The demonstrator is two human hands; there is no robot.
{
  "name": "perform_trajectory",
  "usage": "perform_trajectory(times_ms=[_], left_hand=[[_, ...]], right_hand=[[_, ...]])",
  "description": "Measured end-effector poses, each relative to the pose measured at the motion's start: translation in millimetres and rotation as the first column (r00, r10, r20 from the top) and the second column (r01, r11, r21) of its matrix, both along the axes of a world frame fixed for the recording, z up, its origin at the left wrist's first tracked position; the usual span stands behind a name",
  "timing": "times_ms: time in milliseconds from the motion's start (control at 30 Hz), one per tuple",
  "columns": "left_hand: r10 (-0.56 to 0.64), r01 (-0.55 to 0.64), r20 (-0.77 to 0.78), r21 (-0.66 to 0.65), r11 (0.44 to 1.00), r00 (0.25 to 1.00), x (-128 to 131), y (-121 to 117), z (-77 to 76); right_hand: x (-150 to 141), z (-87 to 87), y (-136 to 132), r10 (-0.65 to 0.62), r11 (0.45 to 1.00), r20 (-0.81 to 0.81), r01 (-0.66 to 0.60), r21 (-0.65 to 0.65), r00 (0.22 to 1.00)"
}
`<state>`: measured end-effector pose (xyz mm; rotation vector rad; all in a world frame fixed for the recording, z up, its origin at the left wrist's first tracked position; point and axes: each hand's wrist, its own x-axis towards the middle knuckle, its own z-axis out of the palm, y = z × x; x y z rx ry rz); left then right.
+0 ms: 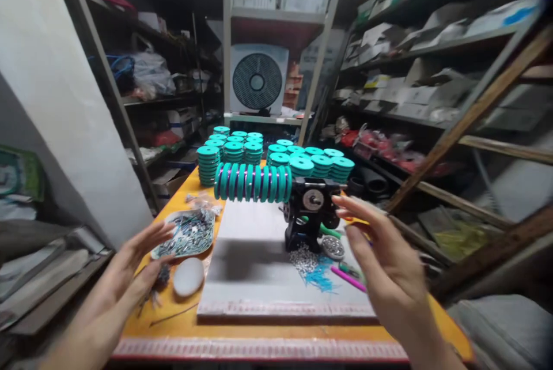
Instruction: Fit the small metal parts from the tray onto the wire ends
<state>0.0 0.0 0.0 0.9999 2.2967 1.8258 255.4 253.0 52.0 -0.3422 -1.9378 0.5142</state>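
Observation:
Both of my hands hover over the table with nothing in them. My left hand [140, 266] is open, fingers stretched toward the tray of small metal parts [190, 234]; a round white lid-like disc [189, 278] lies just right of it. Fingers apart, my right hand [389, 260] is to the right of a black hand-cranked winding machine [306, 214]; whether the fingertips touch it I cannot tell. A row of teal spools [253, 182] sits on the machine's shaft, sticking out to the left. Below the machine lie small silvery pieces [303, 259] and blue bits of wire [322, 278].
Stacks of teal spools [300, 163] stand along the table's back. A white board [259, 295] covers the middle of the orange table [181, 329]. A magenta pen-like stick [348, 279] and a dish of metal bits [332, 247] lie right. Loaded shelves and a fan [258, 80] surround the table.

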Motion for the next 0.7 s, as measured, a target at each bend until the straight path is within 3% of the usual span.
perform_trajectory(times_ms=[167, 300, 533, 633, 700], left_hand=[[-0.157, 0.173, -0.236, 0.048, 0.984, 0.959, -24, 93, 51.1], [-0.184, 0.234, -0.364, 0.097, 0.967, 0.913, -38, 135, 73.2], [-0.214, 0.297, -0.317, 0.244, 0.923, 0.924, -31, 132, 63.2], [-0.239, 0.272, -0.135, 0.346, 0.898, 0.962, -23, 128, 51.1], [-0.233, 0.177, 0.083, 0.428, 0.886, 0.969, -20, 126, 41.8]], right_hand=[[-55, 21.9, 34, 0.048, 0.991, 0.152, -0.067, 0.117, 0.987], [-89, 32.2, 53, 0.114, 0.98, 0.23, -0.147, 0.132, 0.967], [-75, 27.3, 49, 0.253, 0.959, 0.219, -0.274, 0.069, 0.942], [-67, 11.7, 36, 0.262, 0.962, 0.081, -0.254, -0.102, 0.962], [-65, -1.5, 26, 0.234, 0.925, -0.035, -0.234, -0.299, 0.972]])
